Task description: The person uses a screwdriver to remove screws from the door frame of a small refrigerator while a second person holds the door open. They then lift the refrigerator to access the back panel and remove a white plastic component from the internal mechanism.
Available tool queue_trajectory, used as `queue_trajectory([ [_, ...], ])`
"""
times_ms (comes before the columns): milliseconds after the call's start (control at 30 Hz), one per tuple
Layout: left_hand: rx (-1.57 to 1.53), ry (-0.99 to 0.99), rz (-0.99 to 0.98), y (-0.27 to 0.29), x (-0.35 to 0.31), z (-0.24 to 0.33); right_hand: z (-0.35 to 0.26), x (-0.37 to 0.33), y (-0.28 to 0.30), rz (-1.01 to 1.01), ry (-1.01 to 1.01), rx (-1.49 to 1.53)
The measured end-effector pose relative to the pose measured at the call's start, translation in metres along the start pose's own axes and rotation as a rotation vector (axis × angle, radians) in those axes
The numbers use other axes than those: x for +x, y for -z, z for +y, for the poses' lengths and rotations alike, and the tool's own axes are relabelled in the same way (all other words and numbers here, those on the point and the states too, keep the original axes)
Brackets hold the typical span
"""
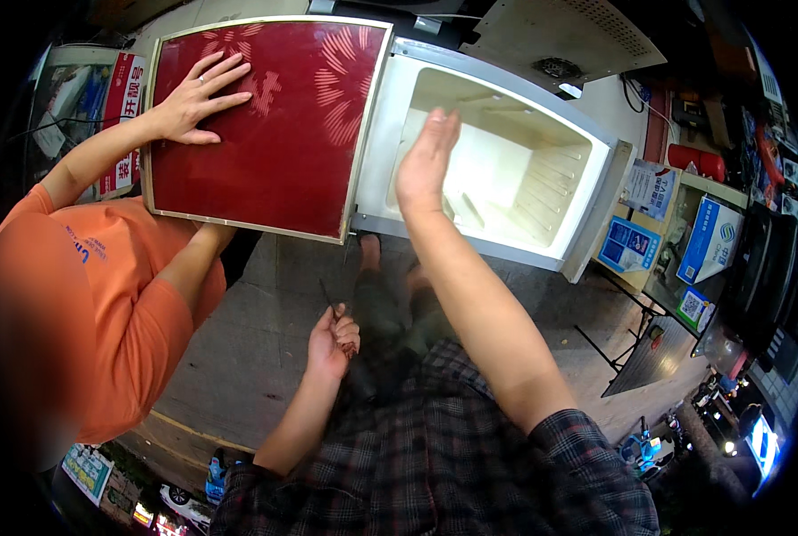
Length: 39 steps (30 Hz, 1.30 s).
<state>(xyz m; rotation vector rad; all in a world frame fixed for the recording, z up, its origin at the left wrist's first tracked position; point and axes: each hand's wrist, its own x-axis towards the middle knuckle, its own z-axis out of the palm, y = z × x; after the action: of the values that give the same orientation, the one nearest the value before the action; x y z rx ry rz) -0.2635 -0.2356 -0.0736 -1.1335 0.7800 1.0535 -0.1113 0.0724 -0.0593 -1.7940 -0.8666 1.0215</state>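
A small white refrigerator (pixel 385 134) shows its bare inside, and its dark red door (pixel 292 170) with a pale flower pattern stands swung out to the left. My right hand (pixel 427 161) is held over the left part of the opening, fingers stretched out and holding nothing; whether it touches the cabinet I cannot tell. Lower down, my left hand (pixel 332 344) is closed round a screwdriver (pixel 327 293), its thin dark shaft pointing up and a reddish handle partly hidden in the fingers. A co-worker's hand (pixel 198 98) lies spread on the door; their other hand is under its lower edge.
The co-worker in an orange shirt (pixel 104 313) stands close on my left. A metal casing with a fan (pixel 559 40) is behind the refrigerator. To the right are a blue and white box (pixel 710 239) on a counter and a folding stand (pixel 640 357).
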Motion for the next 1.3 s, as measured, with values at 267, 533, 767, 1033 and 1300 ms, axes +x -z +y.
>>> queue_trajectory([
  [267, 0.197, 0.128, -0.173, -0.026, 0.009, -0.024, -0.022, -0.032, 0.082, -0.426, 0.201, -0.141],
  [533, 0.434, 0.133, -0.056, -0.084, 0.014, -0.125, -0.046, -0.144, 0.284, -0.955, 0.576, -0.321],
  [767, 0.843, 0.341, -0.171, -0.122, 0.019, -0.237, -0.06, -0.17, 0.395, -0.47, 0.717, -0.422],
  [1033, 1.386, 0.445, -0.483, -0.162, 0.035, -0.307, -0.052, -0.175, 0.495, 0.048, 0.624, -0.019],
  [1300, 2.0, -0.091, -0.462, -0.11, 0.058, -0.194, -0.164, -0.056, 0.467, 0.119, 0.259, 0.284],
])
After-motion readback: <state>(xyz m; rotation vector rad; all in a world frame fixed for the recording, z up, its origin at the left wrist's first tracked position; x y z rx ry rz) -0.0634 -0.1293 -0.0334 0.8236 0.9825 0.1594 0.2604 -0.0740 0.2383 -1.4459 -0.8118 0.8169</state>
